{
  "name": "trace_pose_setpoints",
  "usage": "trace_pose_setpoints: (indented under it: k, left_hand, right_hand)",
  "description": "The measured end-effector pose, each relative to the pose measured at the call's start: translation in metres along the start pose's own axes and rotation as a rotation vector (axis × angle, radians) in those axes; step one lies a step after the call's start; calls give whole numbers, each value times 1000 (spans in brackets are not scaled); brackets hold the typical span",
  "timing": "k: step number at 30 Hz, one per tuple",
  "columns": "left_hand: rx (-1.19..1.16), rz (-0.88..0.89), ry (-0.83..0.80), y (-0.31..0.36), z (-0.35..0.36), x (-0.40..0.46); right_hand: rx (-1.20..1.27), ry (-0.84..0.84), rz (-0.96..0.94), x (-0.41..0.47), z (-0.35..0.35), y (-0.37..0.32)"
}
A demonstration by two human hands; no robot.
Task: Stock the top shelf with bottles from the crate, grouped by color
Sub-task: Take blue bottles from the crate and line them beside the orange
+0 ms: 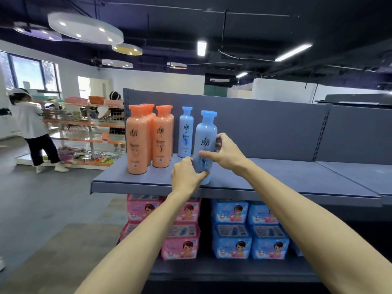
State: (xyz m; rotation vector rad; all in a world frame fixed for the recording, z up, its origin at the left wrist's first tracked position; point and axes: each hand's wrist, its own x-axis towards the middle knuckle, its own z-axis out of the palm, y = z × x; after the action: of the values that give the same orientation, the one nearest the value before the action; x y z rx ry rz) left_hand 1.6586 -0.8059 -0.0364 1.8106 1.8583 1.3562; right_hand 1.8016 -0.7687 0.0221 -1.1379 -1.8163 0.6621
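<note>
A light blue bottle (205, 136) stands upright near the front edge of the grey top shelf (275, 179). My left hand (185, 177) grips its lower part from the left. My right hand (226, 152) holds its middle from the right. Behind it, further back on the shelf, stands a second blue bottle (186, 132). To the left is a group of several orange bottles (148, 136), in rows running front to back. The crate is out of sight.
The shelf to the right of the blue bottles is bare up to the grey back panel (275, 128). Below are pink packs (180, 240) and blue packs (250, 230). A person in white (31, 128) stands at a far display rack (84, 132) on the left.
</note>
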Motion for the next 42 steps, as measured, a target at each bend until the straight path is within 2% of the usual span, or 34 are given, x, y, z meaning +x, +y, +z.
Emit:
trace_pose_setpoints:
  k: [6, 15, 27, 42]
  left_hand:
    - [93, -38, 24, -11, 7, 29]
    - [179, -83, 4, -20, 20, 84]
    - [215, -109, 26, -37, 42, 140]
    - [234, -115, 25, -32, 45, 146]
  right_hand:
    - [-16, -72, 13, 43, 18, 8]
    - [-56, -62, 81, 105, 41, 22]
    - [-80, -36, 80, 166, 63, 44]
    - [-194, -37, 84, 166, 65, 36]
